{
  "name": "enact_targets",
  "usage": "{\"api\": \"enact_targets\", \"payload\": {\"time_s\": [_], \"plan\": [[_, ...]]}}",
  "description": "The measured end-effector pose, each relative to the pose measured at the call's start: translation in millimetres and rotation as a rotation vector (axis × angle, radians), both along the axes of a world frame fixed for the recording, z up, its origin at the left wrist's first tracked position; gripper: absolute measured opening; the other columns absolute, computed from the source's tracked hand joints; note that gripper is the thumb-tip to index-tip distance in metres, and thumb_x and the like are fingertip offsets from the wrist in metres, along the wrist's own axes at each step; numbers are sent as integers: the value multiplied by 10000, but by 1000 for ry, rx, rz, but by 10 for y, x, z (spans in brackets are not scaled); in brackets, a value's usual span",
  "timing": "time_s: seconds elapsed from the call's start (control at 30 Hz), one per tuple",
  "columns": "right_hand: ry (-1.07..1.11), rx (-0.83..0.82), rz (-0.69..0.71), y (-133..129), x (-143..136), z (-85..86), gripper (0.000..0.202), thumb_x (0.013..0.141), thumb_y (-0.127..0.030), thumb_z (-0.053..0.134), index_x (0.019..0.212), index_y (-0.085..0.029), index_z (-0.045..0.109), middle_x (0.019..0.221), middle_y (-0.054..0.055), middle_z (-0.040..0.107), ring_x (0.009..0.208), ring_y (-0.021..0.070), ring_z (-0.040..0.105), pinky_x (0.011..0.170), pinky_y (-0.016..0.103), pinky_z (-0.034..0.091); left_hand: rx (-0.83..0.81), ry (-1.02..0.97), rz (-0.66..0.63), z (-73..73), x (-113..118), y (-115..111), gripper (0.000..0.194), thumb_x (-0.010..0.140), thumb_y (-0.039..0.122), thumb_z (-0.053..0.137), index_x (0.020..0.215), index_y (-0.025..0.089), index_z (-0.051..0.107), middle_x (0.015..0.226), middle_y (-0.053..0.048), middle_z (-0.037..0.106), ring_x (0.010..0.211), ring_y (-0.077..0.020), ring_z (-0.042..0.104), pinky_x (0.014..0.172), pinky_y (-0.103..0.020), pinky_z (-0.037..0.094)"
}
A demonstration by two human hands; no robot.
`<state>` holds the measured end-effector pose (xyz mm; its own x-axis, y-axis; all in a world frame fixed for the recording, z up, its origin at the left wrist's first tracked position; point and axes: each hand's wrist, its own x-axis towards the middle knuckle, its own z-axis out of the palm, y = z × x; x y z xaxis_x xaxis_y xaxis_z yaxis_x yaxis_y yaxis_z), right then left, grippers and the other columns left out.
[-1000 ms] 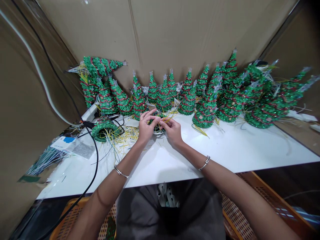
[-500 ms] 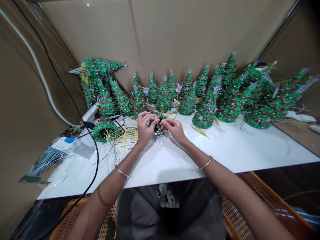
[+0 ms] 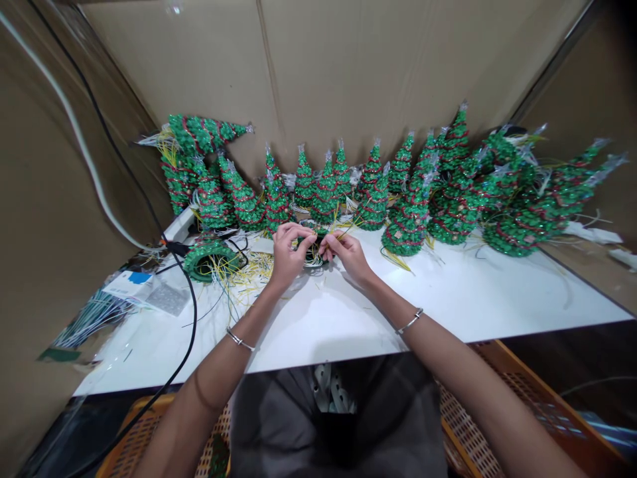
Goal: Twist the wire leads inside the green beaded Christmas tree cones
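Between my hands a small green tinsel Christmas tree base [image 3: 313, 261] faces me, with white and yellow wires inside; my fingers cover much of it. My left hand [image 3: 289, 252] is closed in a pinch over its left side, thumb near forefinger, at a thin wire end. On the other side my right hand [image 3: 349, 255] pinches yellow wires [image 3: 343, 229] that stick up past the fingertips. To the left another tree lies with its hollow green base [image 3: 212, 260] toward me, wires spilling out.
Several finished-looking Christmas trees [image 3: 375, 206] stand along the cardboard wall [image 3: 348, 73]. Yellow wire scraps [image 3: 256, 271] litter the white table [image 3: 318, 325]. A black cable [image 3: 195, 305] hangs across the left. Orange crates [image 3: 517, 392] sit below the table edge.
My right hand has shifted slightly right, away from the left one, and the yellow wires in it now lean to the right. My left hand stays almost in place.
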<state>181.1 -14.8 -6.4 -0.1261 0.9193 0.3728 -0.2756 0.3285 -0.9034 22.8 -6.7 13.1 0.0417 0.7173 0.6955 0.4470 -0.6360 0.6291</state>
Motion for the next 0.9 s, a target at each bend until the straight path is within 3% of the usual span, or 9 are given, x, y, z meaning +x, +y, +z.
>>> {"api": "enact_targets", "payload": {"time_s": [0.17,0.3,0.57,0.9], "plan": [[64,-24,-26,14,-53,-34,388,811,-587,646,834,-200,655,850,35,693,607,111,562,679,283,518,6,52,14,-12,-15,5,105,877,312,639,798,251,667,917,-19,686,1011,-223,599,1018,-432,359],[23,-17,-37,-2,-44,0,413,804,-597,645,891,-196,687,788,29,689,605,118,559,653,278,506,-2,62,21,-10,-13,4,96,890,309,620,820,256,661,933,-16,697,1072,-238,589,1038,-449,340],[-130,-15,67,-5,20,19,388,798,-565,669,758,-180,693,621,7,627,549,112,497,536,246,409,-15,29,-48,-17,42,-15,69,880,272,627,818,263,656,959,0,733,1133,-243,582,1078,-472,301],[-174,12,90,35,37,8,393,823,-562,646,757,-176,680,616,-1,613,549,109,496,530,243,396,-34,5,-22,-41,43,-2,116,857,312,658,760,250,646,941,-19,707,1084,-242,571,1040,-464,363]]}}
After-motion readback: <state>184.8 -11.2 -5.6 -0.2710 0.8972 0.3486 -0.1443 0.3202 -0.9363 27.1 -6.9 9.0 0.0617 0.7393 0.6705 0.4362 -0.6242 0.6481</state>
